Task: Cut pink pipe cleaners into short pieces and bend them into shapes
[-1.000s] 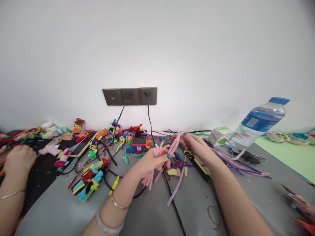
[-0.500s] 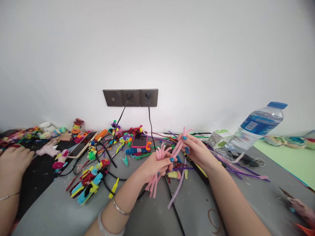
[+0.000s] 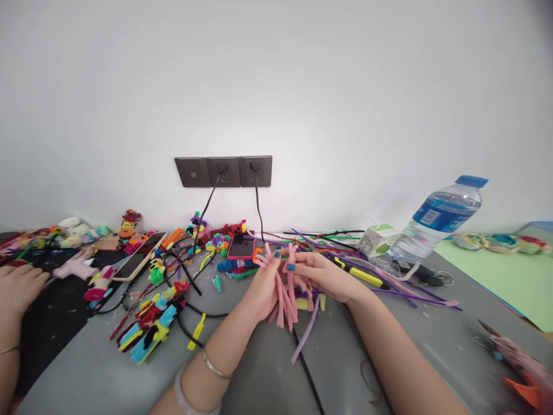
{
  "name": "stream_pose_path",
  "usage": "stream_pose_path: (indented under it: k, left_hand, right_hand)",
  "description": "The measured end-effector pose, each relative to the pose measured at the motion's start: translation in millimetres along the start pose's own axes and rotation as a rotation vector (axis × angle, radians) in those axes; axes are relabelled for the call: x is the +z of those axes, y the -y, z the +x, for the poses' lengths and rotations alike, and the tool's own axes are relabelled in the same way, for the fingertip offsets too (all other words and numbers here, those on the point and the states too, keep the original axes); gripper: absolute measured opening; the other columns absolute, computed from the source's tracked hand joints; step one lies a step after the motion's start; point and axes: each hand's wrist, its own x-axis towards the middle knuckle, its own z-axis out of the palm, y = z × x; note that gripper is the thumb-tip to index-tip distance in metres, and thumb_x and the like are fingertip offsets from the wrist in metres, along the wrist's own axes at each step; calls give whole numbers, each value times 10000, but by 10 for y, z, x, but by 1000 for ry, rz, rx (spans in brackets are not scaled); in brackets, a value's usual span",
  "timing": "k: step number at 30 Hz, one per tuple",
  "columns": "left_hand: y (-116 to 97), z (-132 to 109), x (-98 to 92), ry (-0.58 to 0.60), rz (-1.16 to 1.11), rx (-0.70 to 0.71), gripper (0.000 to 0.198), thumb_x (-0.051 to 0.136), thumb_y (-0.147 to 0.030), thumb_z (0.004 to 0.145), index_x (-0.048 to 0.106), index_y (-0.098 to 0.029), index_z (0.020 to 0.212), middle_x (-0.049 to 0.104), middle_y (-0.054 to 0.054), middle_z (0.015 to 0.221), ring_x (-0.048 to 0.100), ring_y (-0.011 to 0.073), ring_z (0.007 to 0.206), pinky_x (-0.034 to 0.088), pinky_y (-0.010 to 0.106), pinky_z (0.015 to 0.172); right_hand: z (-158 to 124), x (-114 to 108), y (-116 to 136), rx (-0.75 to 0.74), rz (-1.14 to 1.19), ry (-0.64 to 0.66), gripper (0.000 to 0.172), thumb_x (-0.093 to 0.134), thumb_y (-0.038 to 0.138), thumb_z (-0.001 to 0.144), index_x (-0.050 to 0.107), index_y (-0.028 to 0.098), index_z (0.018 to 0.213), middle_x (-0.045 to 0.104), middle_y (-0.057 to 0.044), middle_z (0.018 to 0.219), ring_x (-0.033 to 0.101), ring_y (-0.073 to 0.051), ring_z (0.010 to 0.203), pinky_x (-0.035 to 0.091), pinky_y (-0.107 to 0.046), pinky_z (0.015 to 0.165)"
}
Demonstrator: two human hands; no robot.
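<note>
Pink pipe cleaners (image 3: 283,302) hang in two bunches between my hands, just above the grey table. My left hand (image 3: 264,288) is closed around one bunch, its thumb pressed over the stems near the top. With thumb and fingertips, my right hand (image 3: 313,271) pinches the other strands beside it. Both hands are close together, and their lower fingers are partly hidden by the pink strands. A pale purple pipe cleaner (image 3: 307,337) lies on the table just under my right hand.
A water bottle (image 3: 438,222) leans by a small drink carton (image 3: 378,239) at right. A yellow utility knife (image 3: 363,275) lies near my right wrist. Colourful pipe-cleaner figures (image 3: 151,323), phones (image 3: 140,256) and black cables (image 3: 309,374) spread left. Another person's hand (image 3: 21,288) rests far left.
My right hand has come down and in towards my left. The pink strands it held raised now hang beside the left bunch. The view has shifted slightly.
</note>
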Motion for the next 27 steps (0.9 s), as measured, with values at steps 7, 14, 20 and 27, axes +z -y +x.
stream_pose_path:
  k: [7,14,20,27]
  left_hand:
    - [16,20,-31,-42,86,90,437,785,-433,700,631,-189,1029,569,-52,567,525,105,426,448,233,448]
    - [-341,86,-246,-294,-35,319,200,695,-326,814,582,-161,829,497,-81,546,340,15,358,258,152,373]
    - [-432,81,-256,-166,-16,151,236,663,-286,835,518,-155,704,288,-121,455,215,16,329,176,167,354]
    - [-350,78,-201,-118,83,89,309,708,-382,799,510,-160,718,318,-116,470,239,18,341,195,167,363]
  right_hand:
    - [40,81,9,-105,-160,43,293,601,446,872,608,159,930,675,-27,757,645,-117,607,485,-228,562]
    - [97,-258,-90,-293,-510,-471,274,440,232,876,647,147,1034,683,-50,774,607,-155,616,478,-280,576]
    - [159,-198,-269,-453,-1014,-250,517,378,-17,781,694,218,1116,627,-95,1267,556,-243,1194,432,-442,1014]
    - [194,-84,-303,-362,-1304,-241,401,492,-31,798,722,219,1012,679,-92,1053,551,-267,1027,442,-461,908]
